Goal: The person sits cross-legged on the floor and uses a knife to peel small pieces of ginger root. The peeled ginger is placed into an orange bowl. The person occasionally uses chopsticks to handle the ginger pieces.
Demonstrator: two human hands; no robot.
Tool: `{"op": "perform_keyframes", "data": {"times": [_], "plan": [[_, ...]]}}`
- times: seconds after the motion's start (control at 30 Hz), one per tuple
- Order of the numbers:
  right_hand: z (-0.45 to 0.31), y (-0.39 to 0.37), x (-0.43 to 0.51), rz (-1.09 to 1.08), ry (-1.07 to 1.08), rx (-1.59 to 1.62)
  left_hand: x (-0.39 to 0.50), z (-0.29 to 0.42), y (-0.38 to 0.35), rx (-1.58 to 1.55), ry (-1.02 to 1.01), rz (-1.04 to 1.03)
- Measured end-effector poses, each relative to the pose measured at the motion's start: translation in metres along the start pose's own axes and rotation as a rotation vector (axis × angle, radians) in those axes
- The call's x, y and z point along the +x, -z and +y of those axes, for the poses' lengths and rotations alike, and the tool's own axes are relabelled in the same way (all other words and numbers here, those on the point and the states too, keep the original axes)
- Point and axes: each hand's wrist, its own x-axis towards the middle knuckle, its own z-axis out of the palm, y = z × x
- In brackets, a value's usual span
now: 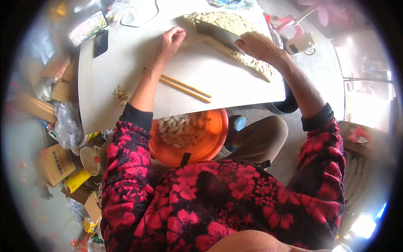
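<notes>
My right hand [258,47] grips the handle of a cleaver, whose broad metal blade [217,35] lies between a large pale dough mass [225,20] and a long dough strip [252,64]. The strip bends across the white tabletop [132,60] in front of that mass. Near the strip's left end, my left hand [171,41] is curled with the thumb by the forefinger; whether anything is inside the fingers is hidden. Two wooden chopsticks [187,89] lie right of my left forearm. A small crumpled dough-like lump [121,95] sits left of it.
Under the table's near edge, an orange basin [201,154] holds many whitish oblong pieces [181,130]. A black phone [101,43] lies by a lit screen [88,28]. At right stands a white mug [300,44]. Plastic bags [67,126] and a cardboard box [57,164] crowd the left.
</notes>
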Motion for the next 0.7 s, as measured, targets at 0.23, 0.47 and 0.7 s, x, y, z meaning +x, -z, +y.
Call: {"op": "perform_keyframes", "data": {"times": [0.23, 0.47, 0.7], "plan": [[0.006, -0.022, 0.006, -0.015, 0.162, -0.209, 0.019, 0.060, -0.026, 0.503, -0.537, -0.045], [0.013, -0.050, 0.004, 0.068, 0.019, -0.021, 0.000, 0.068, -0.036, 0.291, -0.272, -0.189], [0.006, -0.056, 0.015, 0.128, -0.067, 0.031, 0.006, 0.055, -0.024, 0.301, -0.347, 0.096]]}}
